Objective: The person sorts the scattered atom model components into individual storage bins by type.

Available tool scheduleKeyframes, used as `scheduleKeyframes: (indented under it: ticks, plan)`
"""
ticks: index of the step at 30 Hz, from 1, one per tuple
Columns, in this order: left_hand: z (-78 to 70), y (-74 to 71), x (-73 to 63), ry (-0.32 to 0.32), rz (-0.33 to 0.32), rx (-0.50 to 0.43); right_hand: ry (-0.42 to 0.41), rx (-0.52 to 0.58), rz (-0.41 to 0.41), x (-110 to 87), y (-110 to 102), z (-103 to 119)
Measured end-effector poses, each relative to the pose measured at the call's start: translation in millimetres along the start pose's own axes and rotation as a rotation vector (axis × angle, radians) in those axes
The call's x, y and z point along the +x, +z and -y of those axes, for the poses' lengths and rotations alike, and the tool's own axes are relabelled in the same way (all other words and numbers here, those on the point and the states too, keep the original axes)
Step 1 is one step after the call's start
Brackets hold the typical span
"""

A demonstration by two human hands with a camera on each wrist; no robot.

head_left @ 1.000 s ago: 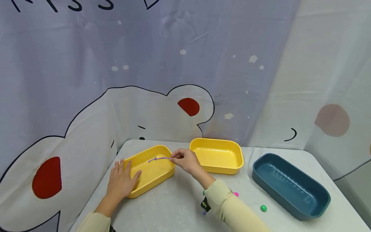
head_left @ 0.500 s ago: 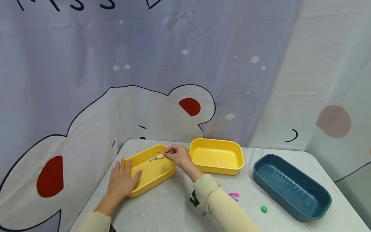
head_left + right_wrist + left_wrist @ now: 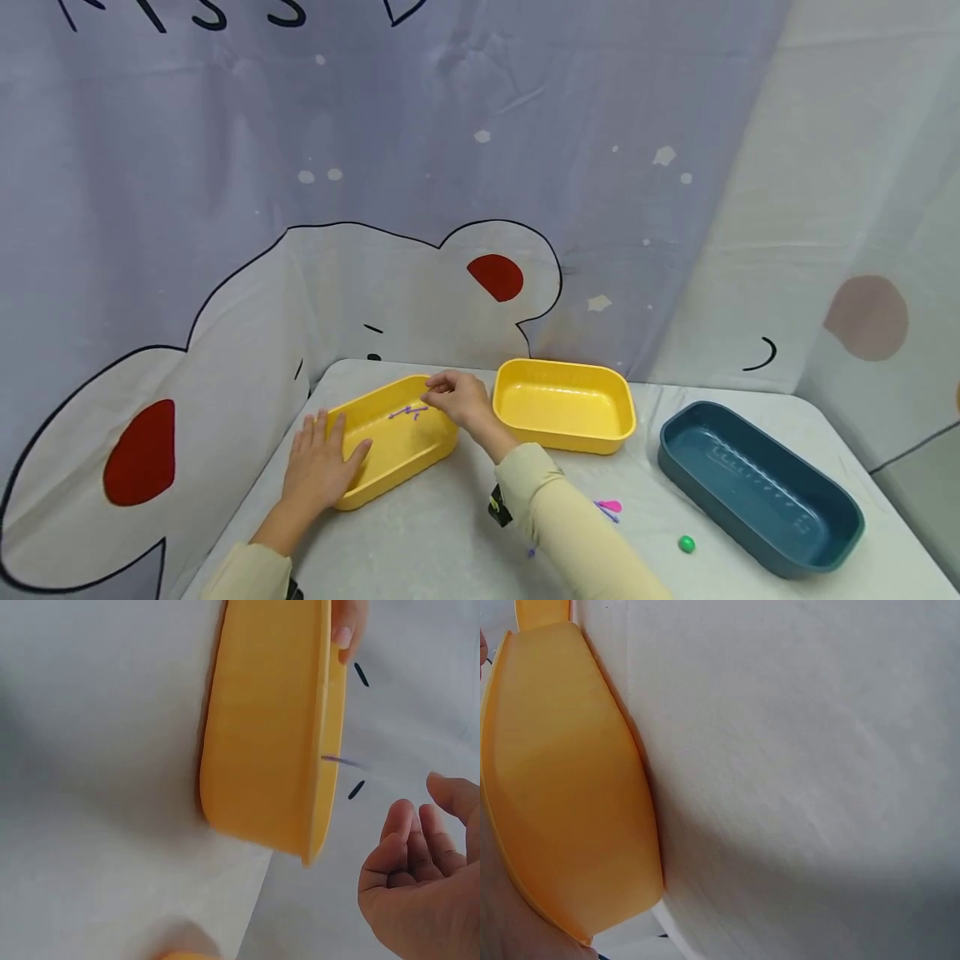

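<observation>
Since the earlier frame, a purple stick [image 3: 345, 761] has left the right hand [image 3: 461, 402]. The left hand [image 3: 318, 467] rests, fingers apart, on the yellow tray [image 3: 397, 454]; inside, purple sticks [image 3: 407, 410] point lengthwise toward the nearer right hand, its thumb and fingers parted.

Both arms are covered by long sleeves of a pale, creamy yellow. The left sleeve [image 3: 249, 573] and the right sleeve [image 3: 573, 521] are matched in colour, and plain fabric is shown on each. The right sleeve is finished by a broad cuff [image 3: 528, 475], by which the forearm is left uncovered toward the wrist. Beside that cuff a small, squarish black piece [image 3: 499, 506] is seen, marked with yellowish-green. By the left sleeve a dark piece [image 3: 294, 591] is partly cut off by the frame's edge. The left hand [image 3: 318, 468] and the right hand [image 3: 461, 400] are left bare.
</observation>
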State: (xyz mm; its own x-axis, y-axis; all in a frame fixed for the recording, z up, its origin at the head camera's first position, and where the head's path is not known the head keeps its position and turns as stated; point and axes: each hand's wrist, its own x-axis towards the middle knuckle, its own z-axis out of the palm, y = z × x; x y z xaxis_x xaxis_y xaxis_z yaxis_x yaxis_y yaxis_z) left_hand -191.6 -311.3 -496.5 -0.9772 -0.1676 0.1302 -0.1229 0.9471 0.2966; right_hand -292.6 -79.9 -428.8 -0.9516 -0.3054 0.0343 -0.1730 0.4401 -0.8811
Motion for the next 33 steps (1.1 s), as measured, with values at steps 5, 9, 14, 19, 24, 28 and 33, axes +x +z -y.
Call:
scheduleKeyframes:
  ticks: [5,9,14,19,24,28,33]
  plan:
    - [-0.5,0.6,1.2,-0.004,0.007,0.012,-0.004,-0.007,-0.001,0.1,-11,-5]
    - [-1.0,-0.1,1.4,-0.007,0.012,0.014,-0.02,-0.014,0.005,-2.7,-21,-6]
    - [-1.6,-1.5,1.2,-0.011,0.012,0.009,-0.04,0.001,0.033,-10.3,-34,-4]
    - [-0.9,-1.8,1.2,-0.009,0.017,0.008,-0.062,-0.002,0.055,-21.1,-46,-4]
    - [-1.3,-2.6,1.2,-0.002,0.015,0.006,-0.071,-0.031,0.057,-35.1,-59,-9]
    - [-2.1,-2.5,1.5,-0.003,0.018,0.005,-0.079,-0.052,0.055,-46.6,-71,-14]
    - [-2.2,-2.1,1.8,0.003,0.018,0.004,-0.121,-0.059,0.064,-61.2,-88,-25]
